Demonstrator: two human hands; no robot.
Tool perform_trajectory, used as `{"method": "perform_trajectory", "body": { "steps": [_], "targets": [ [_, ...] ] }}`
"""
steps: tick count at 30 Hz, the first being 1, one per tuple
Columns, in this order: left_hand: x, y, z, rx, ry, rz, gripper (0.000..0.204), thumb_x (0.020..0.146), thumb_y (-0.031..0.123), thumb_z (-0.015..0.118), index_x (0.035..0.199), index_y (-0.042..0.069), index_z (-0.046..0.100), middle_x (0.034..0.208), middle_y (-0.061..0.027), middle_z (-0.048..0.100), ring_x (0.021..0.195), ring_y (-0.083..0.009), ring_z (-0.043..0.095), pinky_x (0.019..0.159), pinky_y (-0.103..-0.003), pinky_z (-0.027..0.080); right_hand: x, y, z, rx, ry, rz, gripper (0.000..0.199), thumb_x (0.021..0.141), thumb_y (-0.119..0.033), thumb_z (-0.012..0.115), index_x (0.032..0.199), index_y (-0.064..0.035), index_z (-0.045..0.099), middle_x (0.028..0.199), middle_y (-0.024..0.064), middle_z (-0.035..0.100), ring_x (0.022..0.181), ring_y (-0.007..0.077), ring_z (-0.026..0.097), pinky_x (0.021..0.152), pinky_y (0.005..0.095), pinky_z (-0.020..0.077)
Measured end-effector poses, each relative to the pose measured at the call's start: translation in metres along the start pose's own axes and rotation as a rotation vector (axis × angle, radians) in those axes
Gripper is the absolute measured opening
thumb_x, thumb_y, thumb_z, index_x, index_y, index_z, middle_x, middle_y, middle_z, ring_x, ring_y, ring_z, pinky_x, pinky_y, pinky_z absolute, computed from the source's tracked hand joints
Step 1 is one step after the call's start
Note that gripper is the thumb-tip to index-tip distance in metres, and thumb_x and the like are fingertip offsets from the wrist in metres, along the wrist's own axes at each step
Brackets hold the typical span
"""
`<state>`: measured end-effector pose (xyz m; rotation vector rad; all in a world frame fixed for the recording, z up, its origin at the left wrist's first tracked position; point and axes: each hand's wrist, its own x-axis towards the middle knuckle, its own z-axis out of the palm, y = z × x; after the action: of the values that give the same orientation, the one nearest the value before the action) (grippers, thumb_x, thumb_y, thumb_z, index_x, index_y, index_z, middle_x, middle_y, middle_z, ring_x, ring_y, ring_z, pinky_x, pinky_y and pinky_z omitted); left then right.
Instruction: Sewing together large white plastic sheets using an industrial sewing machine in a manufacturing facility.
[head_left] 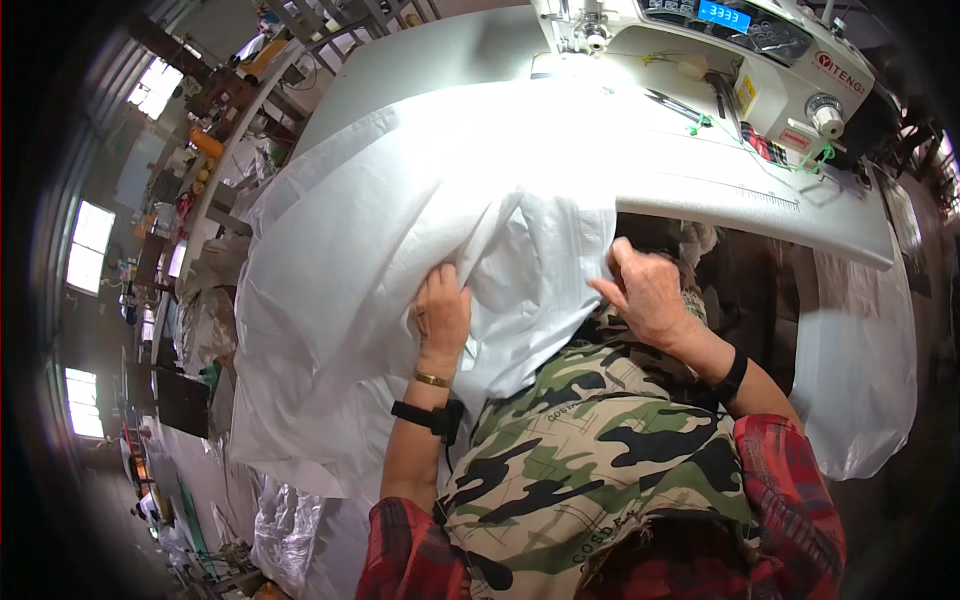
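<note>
The white cloth (320, 260) spreads from the upper middle of the frame down to the lower left, partly on the table (390, 65). At centre, the left hand (441, 312) lies on it, fingers together and curled against the folds; whether they pinch any, I cannot tell. Right of centre, the right hand (650, 297) is at the cloth's right edge, thumb apart from the bent forefinger, the cloth just left of both tips; I cannot tell whether they grip it. The sewing machine (690, 50) stands upper right.
</note>
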<state>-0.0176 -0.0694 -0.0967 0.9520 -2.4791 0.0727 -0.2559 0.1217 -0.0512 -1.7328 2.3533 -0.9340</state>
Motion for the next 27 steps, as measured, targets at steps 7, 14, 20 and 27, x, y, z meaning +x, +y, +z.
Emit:
{"method": "perform_trajectory", "body": {
  "steps": [7, 14, 20, 27],
  "targets": [
    [-0.021, -0.019, -0.024, -0.625, -0.132, -0.272, 0.021, 0.092, 0.006, 0.061, 0.111, -0.001, 0.060, 0.090, -0.0118, 0.070, 0.079, -0.0252, 0.068, 0.070, -0.034, 0.052, 0.015, -0.018, 0.027, -0.088, -0.304, -0.623, 0.014, 0.085, -0.021, 0.065, 0.088, -0.0074, 0.065, 0.082, 0.0089, 0.064, 0.084, 0.0252, 0.061, 0.072, 0.0376, 0.0485],
    [-0.014, -0.011, -0.089, -1.293, -0.331, -0.484, 0.022, 0.102, 0.008, 0.055, 0.121, 0.000, 0.061, 0.084, 0.0047, 0.065, 0.072, -0.0007, 0.055, 0.064, -0.015, 0.041, 0.028, -0.005, 0.033, 0.385, -0.533, -0.187, 0.026, 0.094, -0.023, 0.060, 0.099, -0.0007, 0.072, 0.093, 0.0217, 0.072, 0.091, 0.0406, 0.068, 0.079, 0.0440, 0.0540],
    [0.006, 0.025, -0.080, -1.116, -0.145, -0.237, 0.023, 0.100, 0.012, 0.062, 0.120, 0.001, 0.063, 0.089, 0.0035, 0.057, 0.082, -0.0060, 0.052, 0.070, -0.021, 0.043, 0.045, -0.048, 0.042, 1.078, -0.472, 0.004, 0.031, 0.095, -0.019, 0.062, 0.114, 0.0037, 0.067, 0.092, 0.0136, 0.072, 0.087, 0.0204, 0.067, 0.084, 0.0334, 0.0533],
    [0.048, 0.043, -0.096, -0.543, -0.092, 0.047, 0.029, 0.082, 0.024, 0.079, 0.094, 0.002, 0.063, 0.091, -0.0128, 0.063, 0.081, -0.0269, 0.063, 0.073, -0.037, 0.051, 0.042, -0.085, 0.057, 0.772, -0.571, -0.276, 0.026, 0.095, -0.019, 0.060, 0.110, 0.0016, 0.064, 0.093, 0.0167, 0.070, 0.091, 0.0299, 0.067, 0.084, 0.0419, 0.0510]
  ]
}}
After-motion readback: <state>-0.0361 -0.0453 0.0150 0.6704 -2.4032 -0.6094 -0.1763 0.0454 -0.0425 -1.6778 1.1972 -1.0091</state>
